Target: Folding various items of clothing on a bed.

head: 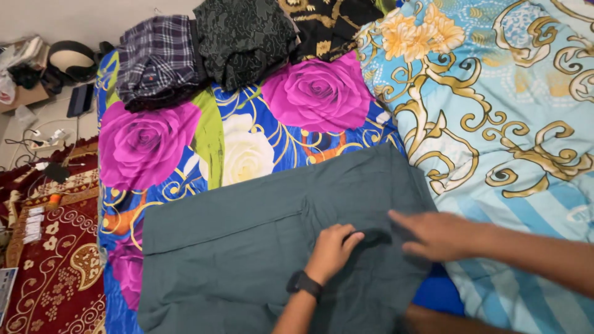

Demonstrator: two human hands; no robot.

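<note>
A fold of the grey-green garment (247, 247) is pinched between the curled fingers of the left hand (334, 247), near the middle of the cloth, where a small dark crease is raised. A black wristwatch (304, 283) is worn on that wrist. The right hand (433, 234) is laid flat and open on the same garment, just beside the left hand, with its fingers stretched out toward the pinched fold; nothing is grasped by it, the cloth only being pressed down.

The garment is spread across the near part of a bed, over a bright floral bedsheet (247, 148) printed with large magenta and white roses on blue. To the right, a light blue quilt (507, 105) with gold scrollwork is lying, its edge being met by the garment's right side. At the far end of the bed, three folded pieces are set in a row: a checked shirt (158, 59), a dark lace-patterned cloth (244, 37) and a black and gold patterned cloth (328, 25). On the floor at the left, a red patterned rug (55, 260) is seen.
</note>
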